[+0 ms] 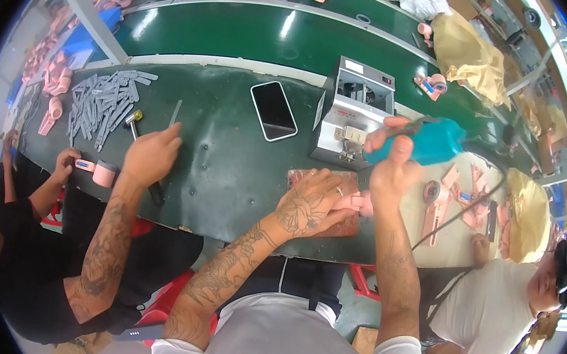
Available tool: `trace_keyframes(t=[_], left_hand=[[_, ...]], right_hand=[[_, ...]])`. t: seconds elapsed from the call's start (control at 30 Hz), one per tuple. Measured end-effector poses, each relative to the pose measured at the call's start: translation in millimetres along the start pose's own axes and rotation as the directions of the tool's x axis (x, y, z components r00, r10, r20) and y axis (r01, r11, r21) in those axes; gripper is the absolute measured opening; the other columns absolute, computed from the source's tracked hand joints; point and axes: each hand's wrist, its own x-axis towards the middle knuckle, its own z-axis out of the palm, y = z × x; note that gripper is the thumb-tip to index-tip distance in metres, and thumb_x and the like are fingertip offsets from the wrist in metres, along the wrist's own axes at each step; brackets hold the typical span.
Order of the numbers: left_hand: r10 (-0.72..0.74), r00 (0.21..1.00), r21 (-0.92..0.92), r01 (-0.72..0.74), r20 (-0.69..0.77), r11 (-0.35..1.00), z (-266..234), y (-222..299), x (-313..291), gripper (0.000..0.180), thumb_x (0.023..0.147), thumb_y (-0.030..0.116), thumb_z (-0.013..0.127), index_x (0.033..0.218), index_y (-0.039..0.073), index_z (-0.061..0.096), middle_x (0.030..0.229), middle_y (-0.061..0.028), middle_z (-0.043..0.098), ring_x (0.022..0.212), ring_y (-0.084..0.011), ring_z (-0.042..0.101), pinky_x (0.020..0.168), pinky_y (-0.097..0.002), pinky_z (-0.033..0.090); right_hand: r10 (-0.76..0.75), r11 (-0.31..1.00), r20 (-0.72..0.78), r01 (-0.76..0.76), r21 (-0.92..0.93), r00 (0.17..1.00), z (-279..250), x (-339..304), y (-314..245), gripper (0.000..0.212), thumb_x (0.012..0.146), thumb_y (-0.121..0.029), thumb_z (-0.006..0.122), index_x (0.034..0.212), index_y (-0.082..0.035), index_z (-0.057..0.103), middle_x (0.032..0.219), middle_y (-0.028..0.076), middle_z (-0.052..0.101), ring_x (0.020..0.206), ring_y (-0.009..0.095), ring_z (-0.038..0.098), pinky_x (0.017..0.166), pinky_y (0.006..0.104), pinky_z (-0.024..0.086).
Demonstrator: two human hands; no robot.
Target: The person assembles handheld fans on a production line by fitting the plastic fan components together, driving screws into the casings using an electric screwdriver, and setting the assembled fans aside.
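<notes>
My left hand [314, 200] lies over a pink plastic part [364, 203], its fingers closed around it against a reddish work mat [339, 229] at the table's near edge. Above and to the right, my right hand [392, 166] is wrapped around a teal power screwdriver [428, 141]. A dark cord hangs from that side. The tool's tip cannot be made out. Just behind both hands stands a grey metal screw feeder [353, 116]. A phone [274, 111] with a white edge lies left of the feeder.
At left, a co-worker's hand [154, 155] reaches over the table near a pile of grey strips [104, 104]; the other holds a pink part [98, 171]. Pink housings [436, 194] lie at right beside another person. A green conveyor [242, 32] runs behind.
</notes>
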Motion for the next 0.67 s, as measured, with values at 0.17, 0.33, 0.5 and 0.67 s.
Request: trace_keyframes(t=[0.17,0.33,0.5,0.67], left_hand=[[-0.089,0.996,-0.043,0.09,0.022,0.995,-0.6,2.5,-3.2,0.046,0.093,0.04,0.068,0.12,0.002,0.067,0.12,-0.0155,0.065,0.118,-0.0368,0.058,0.109,-0.0528,0.041],[-0.109,0.993,-0.018,0.11,0.039,0.994,1.7,7.9,-1.9,0.049,0.094,0.042,0.068,0.12,0.001,0.067,0.123,-0.0188,0.065,0.126,-0.0407,0.057,0.114,-0.0534,0.039],[-0.126,0.992,0.008,0.126,0.03,0.992,4.2,-1.6,-4.8,0.049,0.094,0.044,0.068,0.12,0.003,0.068,0.121,-0.0174,0.066,0.125,-0.0413,0.057,0.112,-0.0527,0.042],[-0.141,0.986,0.026,0.139,0.095,0.99,5.8,1.7,-2.7,0.049,0.095,0.045,0.067,0.123,0.005,0.068,0.137,-0.0196,0.061,0.135,-0.0372,0.052,0.118,-0.053,0.036]], right_hand=[[-0.034,0.997,0.094,0.041,-0.069,0.995,3.6,5.2,28.3,0.055,0.1,-0.052,0.066,0.105,0.001,0.055,0.076,0.006,0.058,0.068,0.018,0.06,0.062,0.0318,0.049],[0.022,0.997,0.11,-0.013,-0.08,0.994,-6.8,6.8,31.8,0.047,0.101,-0.046,0.066,0.103,0.0,0.055,0.075,0.006,0.057,0.066,0.018,0.059,0.061,0.0319,0.049],[0.202,0.977,0.074,-0.195,-0.09,0.977,0.0,-3.6,9.4,0.036,0.103,-0.035,0.064,0.101,0.001,0.062,0.07,0.004,0.061,0.063,0.013,0.058,0.058,0.0287,0.046],[0.194,0.979,0.001,-0.194,-0.061,0.981,-36.3,-23.2,-17.7,0.062,0.099,-0.056,0.065,0.115,0.003,0.059,0.071,0.004,0.059,0.065,0.016,0.059,0.063,0.0303,0.05]])
